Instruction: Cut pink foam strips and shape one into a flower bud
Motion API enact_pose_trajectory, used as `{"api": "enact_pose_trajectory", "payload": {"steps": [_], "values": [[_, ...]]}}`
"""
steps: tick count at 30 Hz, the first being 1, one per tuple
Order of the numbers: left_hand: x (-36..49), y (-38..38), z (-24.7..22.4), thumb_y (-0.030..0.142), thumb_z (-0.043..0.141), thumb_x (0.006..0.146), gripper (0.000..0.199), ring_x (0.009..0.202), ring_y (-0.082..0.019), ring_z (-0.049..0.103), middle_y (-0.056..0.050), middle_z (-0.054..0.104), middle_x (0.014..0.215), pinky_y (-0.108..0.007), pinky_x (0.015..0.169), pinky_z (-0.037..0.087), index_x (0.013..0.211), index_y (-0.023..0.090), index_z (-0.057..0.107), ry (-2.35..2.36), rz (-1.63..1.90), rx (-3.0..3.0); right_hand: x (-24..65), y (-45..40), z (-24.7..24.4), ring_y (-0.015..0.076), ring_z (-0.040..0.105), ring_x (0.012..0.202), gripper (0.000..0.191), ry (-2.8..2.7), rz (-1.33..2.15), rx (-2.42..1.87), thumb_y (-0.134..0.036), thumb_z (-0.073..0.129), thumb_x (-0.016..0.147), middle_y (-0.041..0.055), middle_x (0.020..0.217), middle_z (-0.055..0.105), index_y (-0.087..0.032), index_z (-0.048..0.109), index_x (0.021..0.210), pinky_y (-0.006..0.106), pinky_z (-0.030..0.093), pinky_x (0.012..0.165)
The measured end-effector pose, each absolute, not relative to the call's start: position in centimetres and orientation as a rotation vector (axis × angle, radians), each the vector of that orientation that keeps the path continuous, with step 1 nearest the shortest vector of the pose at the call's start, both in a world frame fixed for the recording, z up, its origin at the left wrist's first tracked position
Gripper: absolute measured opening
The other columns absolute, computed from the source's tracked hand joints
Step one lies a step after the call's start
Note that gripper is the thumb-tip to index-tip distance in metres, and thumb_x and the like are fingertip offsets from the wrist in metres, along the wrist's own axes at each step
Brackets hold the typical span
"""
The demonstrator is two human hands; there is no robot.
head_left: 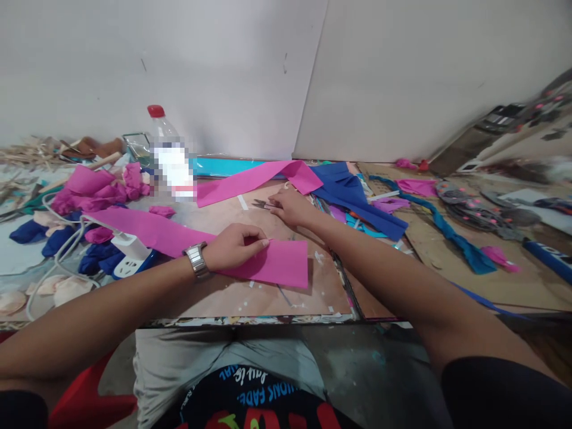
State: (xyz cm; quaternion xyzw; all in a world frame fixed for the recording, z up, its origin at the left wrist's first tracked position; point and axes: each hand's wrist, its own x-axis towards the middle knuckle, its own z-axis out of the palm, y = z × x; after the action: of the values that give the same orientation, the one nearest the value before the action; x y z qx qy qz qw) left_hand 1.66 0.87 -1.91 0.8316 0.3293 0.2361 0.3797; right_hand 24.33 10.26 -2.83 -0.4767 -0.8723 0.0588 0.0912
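My left hand (235, 245), a metal watch (196, 260) on its wrist, rests on a long flat pink strip (286, 262), thumb and forefinger pinched at its upper edge. I cannot tell whether the strip is cloth or crepe paper. Beyond it, my right hand (292, 207) has its fingers closed round the handle end of small thread snips (263, 204), whose pointed blades face left over the brown work surface (223, 215). Behind the snips lies a second pink strip (250, 182), folded over near its right end. Blue strips (346, 190) lie to the right of it.
A bottle with a red cap (156, 111) stands at the back left. Pink bundles (89, 187), blue bundles (96, 257) and a power strip with a white plug (131, 250) crowd the left. On the right are a teal strip (440, 220) and grey coils (473, 208). A wall (241, 77) closes the back.
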Motion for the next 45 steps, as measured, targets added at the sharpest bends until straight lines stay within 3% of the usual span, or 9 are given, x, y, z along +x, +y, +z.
{"api": "enact_pose_trajectory", "payload": {"steps": [6, 13, 16, 21, 26, 29, 34, 40, 45], "values": [[1.5, 1.0, -1.9, 0.035, 0.055, 0.095, 0.028, 0.075, -0.014, 0.060, -0.003, 0.072, 0.081, -0.028, 0.074, 0.045, 0.081, 0.015, 0.069, 0.872, 0.579, 2.140, 23.8, 10.2, -2.6, 0.0266, 0.061, 0.097, 0.024, -2.576, 0.071, -1.541, -0.029, 0.057, 0.099, 0.0185, 0.113, 0.069, -0.013, 0.071, 0.109, 0.035, 0.041, 0.082], [1.5, 1.1, -1.9, 0.035, 0.055, 0.094, 0.027, 0.076, -0.014, 0.060, -0.002, 0.071, 0.081, -0.027, 0.075, 0.045, 0.080, 0.015, 0.068, 0.859, 0.584, 2.124, 25.4, 9.3, -2.7, 0.0300, 0.056, 0.105, 0.020, -2.586, -0.046, -1.533, -0.013, 0.053, 0.093, 0.0201, 0.105, 0.070, -0.009, 0.069, 0.105, 0.037, 0.039, 0.088], [1.5, 1.1, -1.9, 0.035, 0.054, 0.095, 0.029, 0.075, -0.014, 0.058, -0.002, 0.069, 0.079, -0.026, 0.074, 0.044, 0.078, 0.015, 0.067, 0.857, 0.571, 2.118, 26.2, 8.6, -2.4, 0.0276, 0.057, 0.096, 0.018, -2.559, -0.063, -1.509, -0.015, 0.051, 0.092, 0.0190, 0.102, 0.069, -0.011, 0.067, 0.098, 0.036, 0.039, 0.083], [1.4, 1.2, -1.9, 0.037, 0.049, 0.096, 0.035, 0.070, -0.013, 0.053, 0.000, 0.062, 0.071, -0.026, 0.068, 0.040, 0.074, 0.014, 0.063, 0.861, 0.555, 2.138, 27.2, 6.8, -1.6, 0.0216, 0.059, 0.079, 0.018, -2.385, 0.211, -1.428, -0.028, 0.049, 0.097, 0.0115, 0.087, 0.068, -0.018, 0.056, 0.084, 0.033, 0.040, 0.072], [1.4, 1.3, -2.1, 0.037, 0.049, 0.096, 0.035, 0.068, -0.012, 0.049, 0.001, 0.058, 0.068, -0.026, 0.066, 0.037, 0.072, 0.014, 0.061, 0.876, 0.542, 2.140, 27.5, 3.5, -0.5, 0.0122, 0.051, 0.051, 0.029, -2.000, 1.031, -1.228, -0.051, 0.043, 0.103, -0.0046, 0.066, 0.057, -0.023, 0.047, 0.099, 0.024, 0.039, 0.055], [1.5, 1.3, -2.2, 0.036, 0.050, 0.096, 0.035, 0.066, -0.012, 0.048, 0.001, 0.056, 0.067, -0.026, 0.065, 0.036, 0.071, 0.014, 0.062, 0.874, 0.531, 2.153, 27.9, 1.7, 0.2, 0.0141, 0.058, 0.068, 0.042, -2.101, 0.851, -1.178, -0.058, 0.041, 0.103, 0.0016, 0.082, 0.064, -0.020, 0.058, 0.096, 0.026, 0.043, 0.063], [1.5, 1.2, -2.2, 0.035, 0.050, 0.096, 0.034, 0.067, -0.012, 0.051, 0.000, 0.061, 0.068, -0.026, 0.065, 0.037, 0.074, 0.014, 0.065, 0.881, 0.526, 2.169, 28.8, 0.4, 0.7, 0.0246, 0.067, 0.104, 0.047, -2.414, 0.600, -1.206, -0.048, 0.035, 0.107, 0.0098, 0.111, 0.075, -0.018, 0.071, 0.112, 0.034, 0.046, 0.088], [1.6, 0.7, -2.2, 0.032, 0.052, 0.095, 0.029, 0.068, -0.013, 0.057, -0.002, 0.069, 0.075, -0.027, 0.067, 0.040, 0.081, 0.015, 0.071, 0.901, 0.536, 2.283, 28.5, -1.0, 1.3, 0.0221, 0.068, 0.094, 0.034, -2.559, 0.609, -1.198, -0.040, 0.051, 0.101, 0.0100, 0.106, 0.076, -0.018, 0.074, 0.113, 0.030, 0.045, 0.079], [1.7, 0.3, -2.1, 0.030, 0.053, 0.094, 0.026, 0.072, -0.015, 0.061, -0.004, 0.072, 0.079, -0.029, 0.070, 0.042, 0.083, 0.016, 0.072, 0.906, 0.559, 2.406, 28.3, -1.5, 1.5, 0.0176, 0.062, 0.075, 0.031, -2.511, 0.720, -1.300, -0.040, 0.057, 0.096, 0.0071, 0.086, 0.075, -0.015, 0.077, 0.097, 0.027, 0.039, 0.067]]}}
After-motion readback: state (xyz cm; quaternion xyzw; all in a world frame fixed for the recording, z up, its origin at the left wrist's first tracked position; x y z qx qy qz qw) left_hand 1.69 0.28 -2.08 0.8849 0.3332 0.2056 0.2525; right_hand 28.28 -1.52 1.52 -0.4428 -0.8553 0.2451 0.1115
